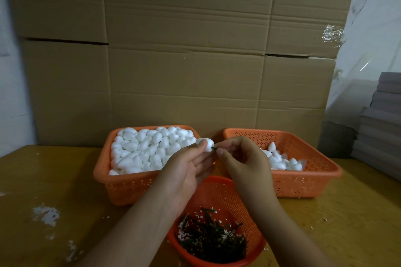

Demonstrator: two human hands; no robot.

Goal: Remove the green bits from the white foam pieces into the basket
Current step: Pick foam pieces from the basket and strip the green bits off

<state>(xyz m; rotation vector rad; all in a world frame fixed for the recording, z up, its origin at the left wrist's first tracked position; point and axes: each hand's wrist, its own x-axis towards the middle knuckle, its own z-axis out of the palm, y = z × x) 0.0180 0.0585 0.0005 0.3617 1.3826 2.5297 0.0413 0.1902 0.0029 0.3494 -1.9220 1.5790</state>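
My left hand [188, 169] pinches a white foam piece [207, 143] between thumb and fingertips, above the gap between the two rectangular baskets. A short green bit [214, 148] sticks out of the foam piece to the right, and my right hand [240, 158] pinches its end. Below my hands stands a small round orange basket [219, 193] holding a heap of green bits [212, 238] mixed with white crumbs.
A rectangular orange basket [112, 182] on the left is heaped with white foam pieces [147, 147]. Another orange basket [314, 180] on the right holds a few foam pieces [282, 160]. Cardboard boxes [184, 50] rise behind; grey stacked sheets [379, 128] lie at right.
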